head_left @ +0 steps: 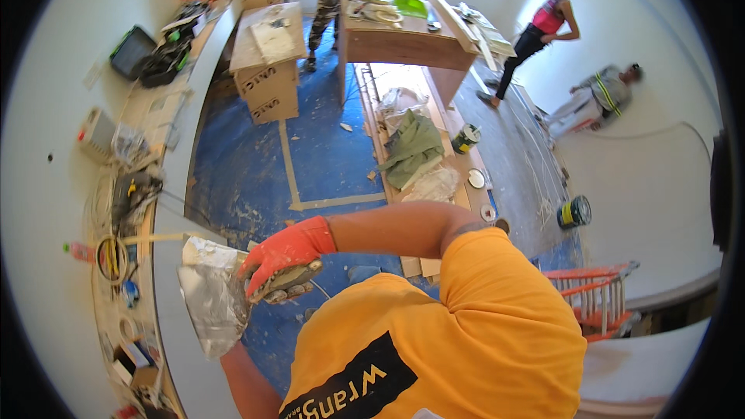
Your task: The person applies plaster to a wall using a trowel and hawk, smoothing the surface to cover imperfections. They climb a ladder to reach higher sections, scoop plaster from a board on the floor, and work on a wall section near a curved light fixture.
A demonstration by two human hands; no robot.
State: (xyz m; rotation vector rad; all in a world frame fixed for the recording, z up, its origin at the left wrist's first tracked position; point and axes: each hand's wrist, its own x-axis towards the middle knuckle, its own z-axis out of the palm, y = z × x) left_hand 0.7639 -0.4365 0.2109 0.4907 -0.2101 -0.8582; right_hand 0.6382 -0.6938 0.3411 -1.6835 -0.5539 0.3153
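Note:
A crumpled, see-through plastic bag (pixel 216 310) with something white at its top stands at the left, over the edge of the long counter. My right hand (pixel 283 260), in a red work glove with a dirty, greyish palm side, reaches across from the right. Its fingers are curled against the bag's right edge and look closed on it. From below, my left forearm (pixel 250 388) rises towards the bag. The bag hides my left hand, so its fingers do not show. What the white stuff is, I cannot make out.
Tools and a roll of tape (pixel 130 330) lie along the counter (pixel 174 221). Blue sheeting (pixel 240 163) covers the floor. Ahead are a wooden desk (pixel 403 46), stacked boards, a green cloth (pixel 411 147) and paint cans (pixel 574 212). An orange ladder (pixel 597 295) is at right. Several people stand farther off.

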